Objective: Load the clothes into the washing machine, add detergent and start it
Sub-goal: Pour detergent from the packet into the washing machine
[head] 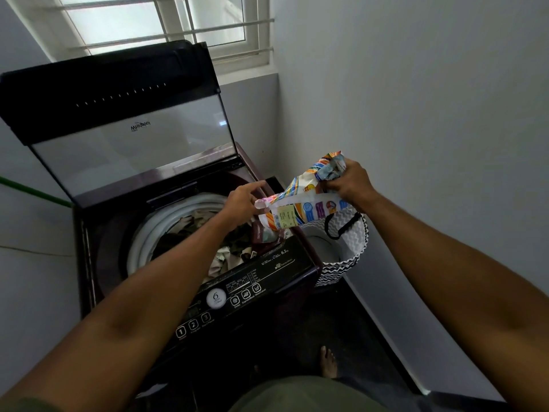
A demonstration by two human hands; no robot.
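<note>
Right hand [349,185] is gripping the detergent packet [300,203] over the washing machine [261,281] rim; left hand [242,200], fingers relaxed, is touching the packet's lower end. Clothes [205,230] are lying in the drum.

We are looking at a small laundry corner in a home, where a top-loading washing machine [190,281] is standing with its glass lid [130,144] raised and clothes [208,233] are lying in its drum. Plain white walls [416,114] are closing in on both sides, a barred window [166,25] is letting daylight in behind the machine, and a black-and-white patterned laundry basket [341,263] is sitting just beside it in the corner. We are also seeing a bare foot [328,362] standing on the dark floor, as people do at home.
</note>
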